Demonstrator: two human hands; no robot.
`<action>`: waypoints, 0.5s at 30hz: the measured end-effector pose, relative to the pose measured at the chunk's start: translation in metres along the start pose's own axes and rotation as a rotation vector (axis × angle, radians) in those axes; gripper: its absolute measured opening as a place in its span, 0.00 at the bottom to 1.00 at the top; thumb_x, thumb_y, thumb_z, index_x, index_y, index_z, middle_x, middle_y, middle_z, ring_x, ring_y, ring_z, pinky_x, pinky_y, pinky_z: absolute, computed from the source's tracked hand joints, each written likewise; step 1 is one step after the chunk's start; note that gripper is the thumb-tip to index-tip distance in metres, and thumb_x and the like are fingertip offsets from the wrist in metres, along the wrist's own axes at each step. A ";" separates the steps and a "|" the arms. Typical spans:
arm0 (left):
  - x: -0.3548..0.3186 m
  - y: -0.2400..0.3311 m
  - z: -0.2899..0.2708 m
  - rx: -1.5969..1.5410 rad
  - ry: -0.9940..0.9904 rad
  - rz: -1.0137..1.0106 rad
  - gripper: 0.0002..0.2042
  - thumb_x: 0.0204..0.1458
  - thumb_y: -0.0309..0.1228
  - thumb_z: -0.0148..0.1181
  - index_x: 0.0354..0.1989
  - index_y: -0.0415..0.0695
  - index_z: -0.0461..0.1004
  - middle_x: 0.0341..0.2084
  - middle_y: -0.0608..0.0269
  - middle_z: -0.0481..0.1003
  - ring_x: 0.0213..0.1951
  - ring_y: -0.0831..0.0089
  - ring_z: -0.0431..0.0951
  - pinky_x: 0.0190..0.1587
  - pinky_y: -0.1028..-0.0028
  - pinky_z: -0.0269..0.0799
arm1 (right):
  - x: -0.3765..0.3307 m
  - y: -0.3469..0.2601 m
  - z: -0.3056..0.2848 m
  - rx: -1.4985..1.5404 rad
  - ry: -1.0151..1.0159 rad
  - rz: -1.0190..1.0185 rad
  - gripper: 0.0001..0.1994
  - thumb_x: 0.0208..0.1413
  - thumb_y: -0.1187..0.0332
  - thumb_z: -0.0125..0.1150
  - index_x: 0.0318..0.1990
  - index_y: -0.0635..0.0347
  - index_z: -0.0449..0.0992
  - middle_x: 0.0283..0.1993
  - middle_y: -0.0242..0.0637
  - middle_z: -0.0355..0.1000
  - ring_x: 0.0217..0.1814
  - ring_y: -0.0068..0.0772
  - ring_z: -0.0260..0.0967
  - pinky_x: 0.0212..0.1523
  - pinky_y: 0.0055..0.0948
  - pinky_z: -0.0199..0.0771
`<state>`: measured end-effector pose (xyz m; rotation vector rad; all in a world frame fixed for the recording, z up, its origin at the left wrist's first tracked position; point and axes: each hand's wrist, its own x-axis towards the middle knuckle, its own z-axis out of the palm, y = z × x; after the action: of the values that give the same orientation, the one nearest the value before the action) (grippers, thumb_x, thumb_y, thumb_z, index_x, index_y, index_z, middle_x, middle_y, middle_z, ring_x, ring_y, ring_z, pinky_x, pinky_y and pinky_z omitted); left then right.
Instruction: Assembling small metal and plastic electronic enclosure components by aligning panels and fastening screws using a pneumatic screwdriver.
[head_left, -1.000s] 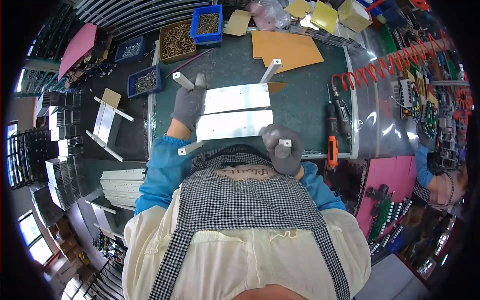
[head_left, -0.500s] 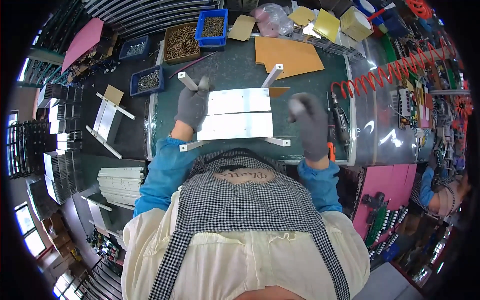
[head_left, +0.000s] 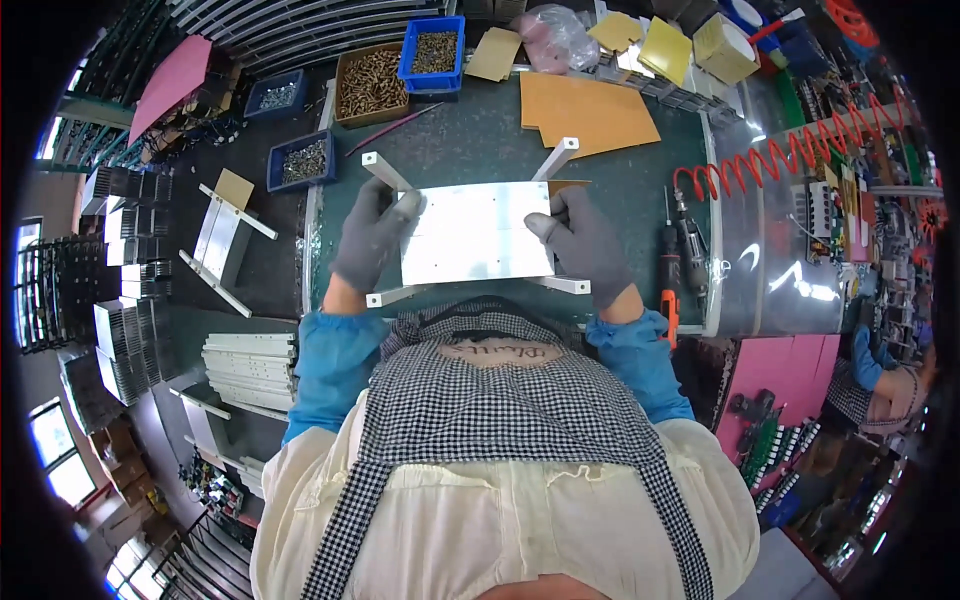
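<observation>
A bright metal panel (head_left: 478, 232), made of two plates side by side, lies in front of me with white square-section bars (head_left: 556, 158) sticking out past its corners. My left hand (head_left: 372, 232), in a grey glove, grips its left edge, thumb on top beside the upper left bar. At the right edge, my gloved right hand (head_left: 583, 238) is closed on the same panel, thumb over the face and fingers below, out of sight. A piece of brown card (head_left: 570, 184) shows behind the right side of the panel.
Blue bins of screws (head_left: 300, 162) and a box of brass-coloured fasteners (head_left: 372, 84) stand at the back left. Orange-brown card sheets (head_left: 590, 112) lie at the back. To the right are power screwdrivers (head_left: 690, 245) and a red coiled hose (head_left: 760, 165). Another panel with bars (head_left: 222, 235) sits left.
My right hand has come left from beside the panel and taken hold of its right edge. My left hand now has its thumb over the panel's face. The gap between the plates has narrowed.
</observation>
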<state>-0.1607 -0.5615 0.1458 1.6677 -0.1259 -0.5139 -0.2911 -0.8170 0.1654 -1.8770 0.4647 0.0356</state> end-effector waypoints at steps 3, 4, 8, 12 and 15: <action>-0.024 0.004 -0.002 0.012 -0.080 -0.088 0.28 0.58 0.40 0.59 0.60 0.33 0.62 0.49 0.56 0.71 0.49 0.73 0.71 0.51 0.75 0.67 | 0.000 -0.003 -0.001 -0.019 -0.010 0.018 0.14 0.55 0.62 0.63 0.37 0.64 0.68 0.30 0.43 0.70 0.30 0.35 0.68 0.32 0.36 0.67; -0.029 0.003 0.001 -0.023 -0.124 -0.165 0.28 0.59 0.41 0.57 0.61 0.33 0.61 0.49 0.56 0.71 0.50 0.72 0.70 0.53 0.74 0.66 | 0.001 -0.001 0.000 0.012 0.000 0.019 0.14 0.55 0.63 0.63 0.36 0.64 0.68 0.30 0.42 0.70 0.30 0.33 0.68 0.31 0.35 0.67; -0.038 0.000 0.022 -0.178 -0.040 -0.334 0.28 0.62 0.41 0.53 0.64 0.35 0.59 0.53 0.58 0.69 0.54 0.71 0.68 0.57 0.73 0.63 | 0.000 -0.007 -0.001 0.079 -0.024 0.028 0.13 0.55 0.63 0.62 0.37 0.64 0.68 0.29 0.38 0.70 0.30 0.29 0.67 0.32 0.33 0.67; -0.037 -0.008 0.021 -0.397 -0.085 -0.292 0.27 0.63 0.39 0.51 0.65 0.36 0.57 0.54 0.58 0.68 0.55 0.71 0.67 0.58 0.72 0.62 | 0.003 -0.001 -0.002 0.096 -0.052 -0.001 0.12 0.56 0.65 0.61 0.37 0.63 0.67 0.29 0.36 0.68 0.30 0.27 0.65 0.33 0.31 0.67; -0.033 -0.010 0.020 -0.363 -0.110 -0.252 0.26 0.63 0.37 0.50 0.66 0.36 0.56 0.56 0.58 0.67 0.57 0.70 0.65 0.59 0.72 0.60 | 0.003 0.000 -0.002 0.118 -0.066 0.038 0.11 0.57 0.66 0.59 0.37 0.63 0.66 0.29 0.36 0.67 0.30 0.26 0.63 0.33 0.31 0.66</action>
<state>-0.2005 -0.5655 0.1436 1.3060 0.0951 -0.7709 -0.2891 -0.8195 0.1649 -1.7464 0.4471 0.0935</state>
